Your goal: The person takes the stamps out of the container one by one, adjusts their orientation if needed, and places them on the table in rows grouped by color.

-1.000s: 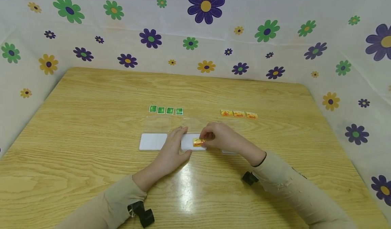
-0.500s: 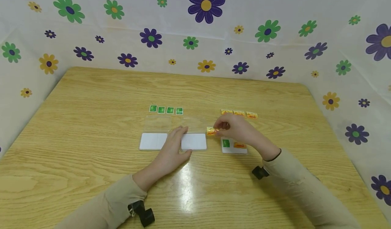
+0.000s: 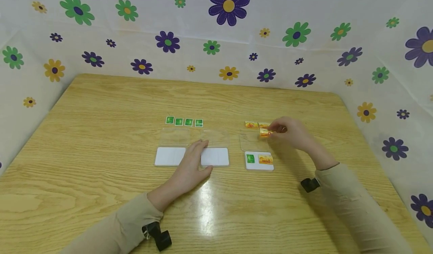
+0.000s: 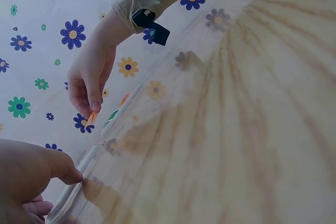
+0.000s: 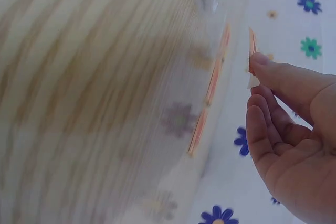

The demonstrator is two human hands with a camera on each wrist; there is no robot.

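In the head view my right hand (image 3: 293,135) pinches a small yellow-and-red paper label (image 3: 265,133) by its right end. It is held above the table, partly in front of a row of similar labels (image 3: 251,124). My left hand (image 3: 191,167) rests between two flat white cases, with thumb and forefinger along the left end of the middle case (image 3: 216,157). The left wrist view shows the thumb (image 4: 65,166) touching a case edge. Apart from it, a left white case (image 3: 169,156) lies bare. On the right case (image 3: 259,165) lie a green square sticker (image 3: 250,158) and a yellow label (image 3: 265,159).
Several green square stickers (image 3: 179,122) form a row at the back left. Clear plastic lids (image 3: 174,137) lie just beyond the white cases. A flowered cloth (image 3: 189,24) surrounds the wooden table (image 3: 135,103) at the back and sides.
My right hand has carried the pinched label from over the middle case back and right, towards the yellow row. The right case is uncovered to view. My left hand has stayed in place.
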